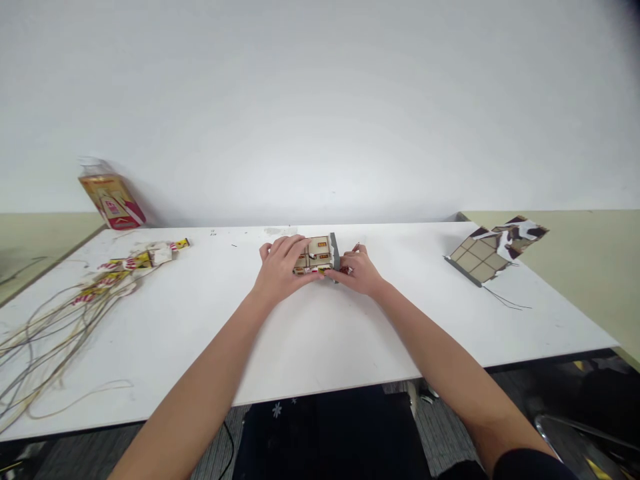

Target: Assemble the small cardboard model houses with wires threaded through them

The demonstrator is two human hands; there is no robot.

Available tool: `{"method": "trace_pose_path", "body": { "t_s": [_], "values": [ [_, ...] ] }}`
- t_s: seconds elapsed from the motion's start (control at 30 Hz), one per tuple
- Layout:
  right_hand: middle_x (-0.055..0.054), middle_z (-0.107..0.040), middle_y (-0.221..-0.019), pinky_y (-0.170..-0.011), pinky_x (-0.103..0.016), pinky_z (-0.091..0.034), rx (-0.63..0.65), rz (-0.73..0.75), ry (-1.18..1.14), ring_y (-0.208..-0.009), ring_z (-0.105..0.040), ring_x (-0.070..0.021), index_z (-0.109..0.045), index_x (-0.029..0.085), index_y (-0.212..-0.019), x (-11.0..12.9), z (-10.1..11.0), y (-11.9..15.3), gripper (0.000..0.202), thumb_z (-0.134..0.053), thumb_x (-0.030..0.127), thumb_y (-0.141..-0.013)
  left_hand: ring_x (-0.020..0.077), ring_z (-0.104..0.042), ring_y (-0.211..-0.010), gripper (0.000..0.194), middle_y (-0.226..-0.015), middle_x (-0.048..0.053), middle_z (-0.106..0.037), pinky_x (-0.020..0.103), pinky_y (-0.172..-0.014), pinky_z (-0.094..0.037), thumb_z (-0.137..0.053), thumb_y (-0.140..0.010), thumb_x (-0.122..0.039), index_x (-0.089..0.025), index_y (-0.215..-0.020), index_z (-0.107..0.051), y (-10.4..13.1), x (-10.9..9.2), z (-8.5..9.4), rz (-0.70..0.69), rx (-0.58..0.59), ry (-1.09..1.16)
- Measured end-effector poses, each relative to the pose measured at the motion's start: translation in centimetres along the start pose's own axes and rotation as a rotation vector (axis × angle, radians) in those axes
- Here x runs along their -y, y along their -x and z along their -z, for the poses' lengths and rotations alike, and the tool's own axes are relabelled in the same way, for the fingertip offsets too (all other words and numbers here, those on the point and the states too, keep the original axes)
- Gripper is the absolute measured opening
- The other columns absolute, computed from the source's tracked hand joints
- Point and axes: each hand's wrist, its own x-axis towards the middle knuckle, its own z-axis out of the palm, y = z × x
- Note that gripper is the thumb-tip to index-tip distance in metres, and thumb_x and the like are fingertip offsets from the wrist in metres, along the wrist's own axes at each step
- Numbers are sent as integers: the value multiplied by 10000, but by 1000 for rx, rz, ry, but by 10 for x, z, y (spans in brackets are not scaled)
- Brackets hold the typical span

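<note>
A small model house [317, 248] with beige walls, orange-brown windows and a grey base lies on its side at the middle of the white table. My left hand [283, 268] is wrapped over its left end, fingers on top and thumb along the near side. At the grey base, my right hand [361, 271] has its fingers closed, thumb touching the near edge of the house. Something small and reddish-brown shows between those fingers, too small to name. The undersides of both hands are hidden.
On the right stands another model house [475, 257] with snowy roofs and thin wires trailing. Several wired small yellow-and-red pieces [143, 260] lie at the left. A bottle [113, 197] leans near the wall behind the white table [320, 360].
</note>
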Motion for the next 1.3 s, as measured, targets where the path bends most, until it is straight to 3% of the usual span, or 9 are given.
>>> {"method": "trace_pose_path", "body": {
  "t_s": [0.33, 0.47, 0.7, 0.83, 1.03, 1.3],
  "values": [
    [40, -548, -502, -773, -334, -277, -64, -47, -104, -485, -454, -92, -445, 182, -517, 2, -7, 2, 490, -572, 544, -820, 305, -516, -1122, 697, -1259, 118, -581, 413, -876, -284, -685, -702, -600, -255, -1281, -510, -1, 1, 1, -3, 31, 24],
    [41, -572, -558, -780, -337, -283, -51, -74, -149, -502, -461, -100, -528, 183, -643, 3, -3, 2, 428, -617, 582, -768, 297, -522, -1117, 683, -1255, 116, -582, 417, -888, -269, -675, -722, -585, -252, -1292, -498, -1, 2, 3, -15, 44, 14],
    [5, -647, -723, -839, -356, -287, -33, -41, -212, -647, -544, -155, -611, 200, -867, 4, -3, 3, 378, -626, 566, -774, 333, -476, -1178, 917, -1331, 158, -527, 433, -910, -250, -673, -666, -663, -226, -1412, -368, 1, 2, 8, 2, 127, 0],
    [6, -652, -720, -881, -374, -278, -31, -40, -214, -654, -547, -160, -620, 212, -882, 5, -6, 3, 317, -608, 519, -807, 332, -487, -1167, 895, -1301, 157, -552, 431, -913, -245, -662, -690, -648, -223, -1416, -358, 1, 2, 6, -2, 151, 3],
    [24, -594, -639, -897, -376, -254, -103, 28, -123, -616, -518, -135, -559, 193, -724, 4, -9, 3, 334, -615, 512, -808, 328, -536, -1095, 890, -1296, 164, -546, 434, -907, -238, -680, -667, -642, -223, -1396, -387, 5, 0, 4, 10, 110, -30],
    [1, -593, -653, -820, -351, -219, -101, 103, 22, -619, -499, -144, -539, 176, -765, 13, -2, 1, 303, -528, 461, -868, 302, -578, -1017, 651, -1212, 133, -606, 435, -851, -232, -638, -709, -561, -212, -1233, -474, 5, -5, 8, 17, 22, -50]
  ]
}}
